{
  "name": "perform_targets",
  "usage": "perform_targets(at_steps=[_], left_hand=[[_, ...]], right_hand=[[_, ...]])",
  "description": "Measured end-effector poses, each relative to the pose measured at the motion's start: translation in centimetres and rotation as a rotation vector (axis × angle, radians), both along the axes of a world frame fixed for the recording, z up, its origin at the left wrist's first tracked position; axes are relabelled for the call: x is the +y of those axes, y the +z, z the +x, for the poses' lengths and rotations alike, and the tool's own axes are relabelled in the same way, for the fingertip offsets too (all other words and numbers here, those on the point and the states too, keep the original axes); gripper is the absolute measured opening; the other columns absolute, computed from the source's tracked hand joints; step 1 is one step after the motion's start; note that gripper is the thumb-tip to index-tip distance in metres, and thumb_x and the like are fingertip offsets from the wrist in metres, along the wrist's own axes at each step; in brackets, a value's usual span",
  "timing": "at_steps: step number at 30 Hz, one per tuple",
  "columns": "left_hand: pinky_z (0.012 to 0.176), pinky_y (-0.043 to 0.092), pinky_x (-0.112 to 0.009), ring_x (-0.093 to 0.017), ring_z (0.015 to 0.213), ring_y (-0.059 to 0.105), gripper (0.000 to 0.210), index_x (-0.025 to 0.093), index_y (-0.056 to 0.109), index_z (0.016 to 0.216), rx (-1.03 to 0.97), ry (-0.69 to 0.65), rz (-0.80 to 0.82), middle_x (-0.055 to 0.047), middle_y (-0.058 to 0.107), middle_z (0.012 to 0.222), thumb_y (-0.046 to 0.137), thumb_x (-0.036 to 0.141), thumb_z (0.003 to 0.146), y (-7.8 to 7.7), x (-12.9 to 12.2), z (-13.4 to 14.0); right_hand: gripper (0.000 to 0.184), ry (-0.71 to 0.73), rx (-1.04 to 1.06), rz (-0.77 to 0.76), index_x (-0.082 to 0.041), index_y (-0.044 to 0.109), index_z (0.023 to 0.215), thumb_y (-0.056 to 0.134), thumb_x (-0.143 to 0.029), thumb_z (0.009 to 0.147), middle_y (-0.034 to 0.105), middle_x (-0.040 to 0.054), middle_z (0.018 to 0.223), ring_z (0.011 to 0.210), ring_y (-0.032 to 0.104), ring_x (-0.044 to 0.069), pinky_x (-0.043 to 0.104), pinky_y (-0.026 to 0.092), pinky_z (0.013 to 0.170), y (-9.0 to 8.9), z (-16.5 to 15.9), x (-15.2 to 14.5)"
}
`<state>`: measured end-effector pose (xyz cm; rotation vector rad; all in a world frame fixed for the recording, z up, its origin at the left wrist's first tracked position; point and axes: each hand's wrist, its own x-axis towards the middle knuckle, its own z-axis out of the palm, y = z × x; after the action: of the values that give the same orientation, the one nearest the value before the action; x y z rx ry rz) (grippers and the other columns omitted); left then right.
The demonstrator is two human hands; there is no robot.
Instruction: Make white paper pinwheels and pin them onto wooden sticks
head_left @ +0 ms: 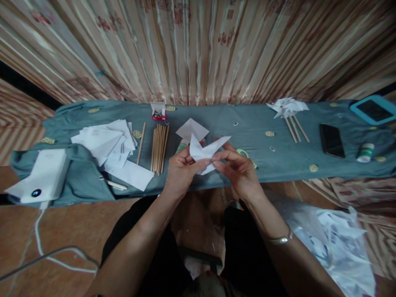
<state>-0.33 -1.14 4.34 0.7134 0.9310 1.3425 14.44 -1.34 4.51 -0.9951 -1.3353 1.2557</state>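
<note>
folded paper [198, 151] sits at frame centre, pinched by left hand [182, 170] and right hand [241, 167]; likely light, thin, easily creased; best held by its gathered middle, not the loose points

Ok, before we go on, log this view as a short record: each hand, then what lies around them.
Left hand: holds the folded white paper at its left side
Right hand: pinches the same paper near its middle
Beyond the hands: flat white sheet
Left side: wooden sticks, open red box, loose pile of white papers
Right side: paper pinwheels on sticks, dark phone
Surface: grey-green cloth
Unclear: contents of the red box, too small to identify
</note>
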Motion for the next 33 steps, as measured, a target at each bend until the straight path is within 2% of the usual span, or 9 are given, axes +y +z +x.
perform_targets(at_steps=[3, 10, 19, 26, 33], left_hand=[[0.063, 0.053, -0.023, -0.013, 0.065, 0.067, 0.047, 0.018, 0.072, 0.095, 0.001, 0.004, -0.001, 0.0, 0.076, 0.078, 0.088, 0.022, 0.051, -0.13, 0.0, 0.0], [0.064, 0.053, -0.023, -0.012, 0.067, 0.067, 0.049, 0.017, 0.072, 0.099, 0.022, 0.014, -0.009, -0.001, 0.076, 0.082, 0.087, 0.023, 0.052, -0.36, -0.06, 0.0], [0.067, 0.053, -0.024, -0.014, 0.072, 0.068, 0.05, 0.018, 0.071, 0.101, 0.055, 0.017, 0.022, -0.001, 0.076, 0.085, 0.087, 0.025, 0.053, -0.45, -0.11, -0.13], [0.068, 0.053, -0.026, -0.015, 0.073, 0.068, 0.05, 0.018, 0.071, 0.101, 0.09, 0.024, 0.037, -0.003, 0.076, 0.086, 0.087, 0.027, 0.053, -0.46, -0.11, -0.13], [0.066, 0.053, -0.026, -0.015, 0.071, 0.067, 0.053, 0.017, 0.071, 0.101, 0.107, 0.018, 0.027, -0.002, 0.075, 0.084, 0.087, 0.028, 0.052, -0.42, -0.19, -0.16]], right_hand=[[0.005, -0.004, 0.0, -0.011, -0.027, 0.071, 0.079, 0.073, -0.031, 0.077, 0.066, 0.0028, 0.111, 0.124, 0.05, 0.023, 0.04, 0.035, 0.107, 0.11, -0.03, 0.01], [0.006, -0.006, -0.015, 0.01, -0.026, 0.07, 0.08, 0.073, -0.03, 0.077, 0.064, 0.003, 0.115, 0.119, 0.053, 0.022, 0.039, 0.035, 0.107, 0.09, -0.04, 0.06], [0.004, -0.006, -0.083, 0.013, -0.026, 0.069, 0.08, 0.071, -0.03, 0.078, 0.066, 0.0025, 0.105, 0.12, 0.052, 0.022, 0.039, 0.034, 0.107, 0.28, 0.0, 0.01], [0.003, -0.004, -0.073, 0.03, -0.027, 0.069, 0.08, 0.071, -0.028, 0.079, 0.063, 0.0018, 0.118, 0.121, 0.052, 0.021, 0.038, 0.033, 0.108, -0.01, 0.03, -0.03], [0.008, -0.008, -0.103, 0.022, -0.025, 0.069, 0.08, 0.071, -0.033, 0.079, 0.063, 0.0021, 0.117, 0.118, 0.054, 0.021, 0.037, 0.034, 0.106, 0.23, 0.02, -0.1]])
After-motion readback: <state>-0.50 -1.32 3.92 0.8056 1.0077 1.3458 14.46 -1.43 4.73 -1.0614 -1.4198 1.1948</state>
